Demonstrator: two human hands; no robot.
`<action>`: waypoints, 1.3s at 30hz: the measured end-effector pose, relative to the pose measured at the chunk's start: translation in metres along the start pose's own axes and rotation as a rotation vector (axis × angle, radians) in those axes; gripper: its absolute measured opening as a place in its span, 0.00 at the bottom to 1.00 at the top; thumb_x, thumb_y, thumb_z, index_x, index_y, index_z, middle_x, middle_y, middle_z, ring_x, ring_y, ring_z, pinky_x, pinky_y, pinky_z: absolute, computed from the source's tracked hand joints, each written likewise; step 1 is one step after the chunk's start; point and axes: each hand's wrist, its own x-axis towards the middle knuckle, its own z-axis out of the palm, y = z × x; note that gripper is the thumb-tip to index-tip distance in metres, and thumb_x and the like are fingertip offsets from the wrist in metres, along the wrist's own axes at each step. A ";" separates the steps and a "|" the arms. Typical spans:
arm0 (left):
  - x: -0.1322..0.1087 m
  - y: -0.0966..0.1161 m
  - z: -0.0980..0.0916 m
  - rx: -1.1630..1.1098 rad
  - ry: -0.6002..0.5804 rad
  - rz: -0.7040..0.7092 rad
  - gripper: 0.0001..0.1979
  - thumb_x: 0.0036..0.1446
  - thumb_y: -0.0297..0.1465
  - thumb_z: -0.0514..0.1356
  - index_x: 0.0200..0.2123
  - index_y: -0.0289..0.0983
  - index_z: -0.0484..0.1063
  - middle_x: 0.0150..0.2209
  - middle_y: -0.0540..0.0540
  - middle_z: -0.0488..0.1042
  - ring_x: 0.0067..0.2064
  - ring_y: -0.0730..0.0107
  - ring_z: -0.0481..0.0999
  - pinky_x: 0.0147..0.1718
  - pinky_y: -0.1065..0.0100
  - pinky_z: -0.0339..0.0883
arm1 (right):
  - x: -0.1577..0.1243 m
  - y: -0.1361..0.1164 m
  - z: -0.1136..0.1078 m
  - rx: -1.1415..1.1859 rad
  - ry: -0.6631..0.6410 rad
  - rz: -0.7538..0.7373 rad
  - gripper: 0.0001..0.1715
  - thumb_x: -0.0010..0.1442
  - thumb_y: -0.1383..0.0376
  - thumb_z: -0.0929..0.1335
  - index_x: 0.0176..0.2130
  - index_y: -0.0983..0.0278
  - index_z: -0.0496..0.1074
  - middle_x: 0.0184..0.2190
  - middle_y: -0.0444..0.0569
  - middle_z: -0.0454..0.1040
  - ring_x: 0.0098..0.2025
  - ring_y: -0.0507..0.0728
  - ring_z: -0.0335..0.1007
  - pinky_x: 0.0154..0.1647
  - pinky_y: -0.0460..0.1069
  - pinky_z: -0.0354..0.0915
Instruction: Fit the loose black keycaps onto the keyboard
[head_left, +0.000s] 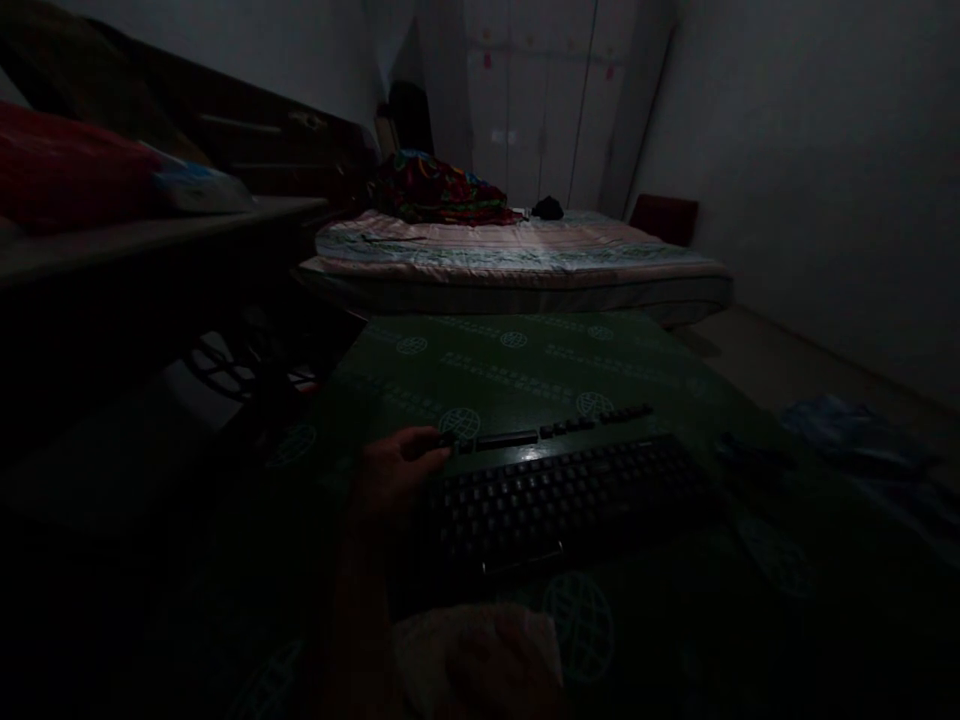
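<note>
A black keyboard (562, 500) lies on a green table cover (525, 370) printed with globes. My left hand (394, 472) rests at the keyboard's far left corner, with fingers and thumb closed on its edge. My right hand (487, 680) is low at the bottom edge of the view, close in front of the keyboard. It is bunched around a pale cloth (465, 635). The room is very dark and its fingers barely show.
A bed (517, 260) with a striped sheet and a colourful heap of fabric (439, 190) stands beyond the table. A dark shelf with a red bundle (67, 165) runs along the left. Blue fabric (847, 425) lies on the floor at right. White wardrobe doors (540, 110) close the far wall.
</note>
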 end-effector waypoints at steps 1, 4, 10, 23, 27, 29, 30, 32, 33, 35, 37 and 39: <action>-0.006 0.009 0.003 -0.018 -0.095 -0.012 0.15 0.37 0.35 0.63 0.32 0.37 0.75 0.32 0.48 0.79 0.35 0.62 0.78 0.34 0.67 0.70 | 0.001 0.003 -0.003 0.012 0.028 -0.001 0.10 0.60 0.58 0.63 0.42 0.56 0.69 0.36 0.47 0.78 0.39 0.57 0.75 0.42 0.52 0.71; -0.022 0.030 0.017 0.004 -0.387 0.012 0.12 0.39 0.33 0.62 0.31 0.38 0.76 0.30 0.50 0.79 0.33 0.65 0.77 0.31 0.70 0.69 | 0.006 0.008 -0.036 0.000 0.208 0.047 0.16 0.59 0.58 0.64 0.47 0.60 0.68 0.39 0.51 0.77 0.42 0.58 0.75 0.44 0.52 0.71; -0.045 0.049 0.046 0.113 -0.829 0.111 0.09 0.44 0.29 0.58 0.31 0.37 0.76 0.29 0.52 0.76 0.32 0.68 0.76 0.29 0.73 0.65 | 0.019 0.014 -0.120 -0.051 0.478 0.237 0.19 0.60 0.67 0.63 0.52 0.62 0.65 0.41 0.53 0.76 0.43 0.57 0.74 0.40 0.49 0.73; -0.050 0.042 0.057 0.101 -0.983 0.161 0.07 0.43 0.31 0.60 0.27 0.34 0.74 0.26 0.52 0.72 0.29 0.71 0.71 0.26 0.75 0.60 | 0.023 0.027 -0.124 0.081 0.403 0.287 0.12 0.62 0.64 0.63 0.43 0.61 0.73 0.35 0.48 0.79 0.36 0.53 0.77 0.36 0.45 0.73; -0.047 0.037 0.054 0.069 -0.995 0.129 0.09 0.43 0.30 0.60 0.30 0.33 0.75 0.28 0.51 0.74 0.30 0.70 0.72 0.28 0.74 0.62 | 0.026 0.033 -0.122 0.099 0.415 0.255 0.13 0.61 0.65 0.64 0.45 0.62 0.72 0.38 0.49 0.79 0.38 0.54 0.77 0.38 0.46 0.73; -0.046 0.035 0.053 0.074 -0.985 0.135 0.10 0.42 0.30 0.61 0.31 0.34 0.76 0.28 0.51 0.75 0.31 0.70 0.72 0.29 0.74 0.63 | 0.028 0.035 -0.122 0.125 0.402 0.252 0.13 0.60 0.67 0.64 0.46 0.62 0.72 0.38 0.48 0.78 0.39 0.54 0.77 0.39 0.45 0.73; -0.046 0.035 0.052 0.072 -0.980 0.135 0.11 0.42 0.30 0.61 0.32 0.34 0.76 0.28 0.51 0.75 0.31 0.69 0.72 0.28 0.74 0.63 | 0.029 0.036 -0.122 0.141 0.384 0.261 0.14 0.60 0.67 0.64 0.46 0.61 0.71 0.39 0.48 0.78 0.39 0.53 0.77 0.38 0.44 0.72; -0.045 0.037 0.050 0.050 -0.979 0.134 0.11 0.42 0.30 0.61 0.32 0.33 0.76 0.28 0.51 0.75 0.30 0.69 0.72 0.28 0.74 0.63 | 0.031 0.037 -0.123 0.169 0.348 0.292 0.14 0.61 0.67 0.63 0.46 0.61 0.71 0.39 0.47 0.78 0.38 0.53 0.76 0.37 0.44 0.72; -0.045 0.039 0.049 0.037 -0.983 0.138 0.11 0.42 0.30 0.61 0.31 0.33 0.76 0.28 0.50 0.75 0.30 0.70 0.72 0.28 0.74 0.63 | 0.032 0.038 -0.124 0.175 0.335 0.306 0.14 0.61 0.67 0.63 0.46 0.61 0.71 0.39 0.47 0.78 0.38 0.53 0.76 0.37 0.43 0.72; -0.046 0.046 0.047 0.056 -0.989 0.156 0.10 0.41 0.29 0.61 0.30 0.33 0.76 0.27 0.50 0.75 0.29 0.70 0.72 0.27 0.74 0.62 | 0.033 0.040 -0.123 0.163 0.335 0.294 0.13 0.61 0.66 0.63 0.45 0.61 0.72 0.39 0.48 0.78 0.38 0.54 0.77 0.35 0.44 0.73; -0.047 0.052 0.044 0.116 -0.959 0.182 0.09 0.41 0.29 0.61 0.30 0.34 0.77 0.27 0.51 0.75 0.30 0.69 0.72 0.27 0.74 0.62 | 0.035 0.042 -0.122 0.126 0.374 0.258 0.12 0.60 0.65 0.64 0.44 0.61 0.72 0.38 0.47 0.79 0.36 0.54 0.77 0.35 0.45 0.73; -0.049 0.054 0.038 0.159 -0.923 0.183 0.09 0.41 0.29 0.61 0.29 0.35 0.76 0.27 0.51 0.75 0.30 0.68 0.73 0.25 0.74 0.61 | 0.038 0.043 -0.120 0.089 0.398 0.220 0.12 0.60 0.65 0.64 0.44 0.61 0.72 0.37 0.48 0.79 0.36 0.55 0.77 0.35 0.45 0.73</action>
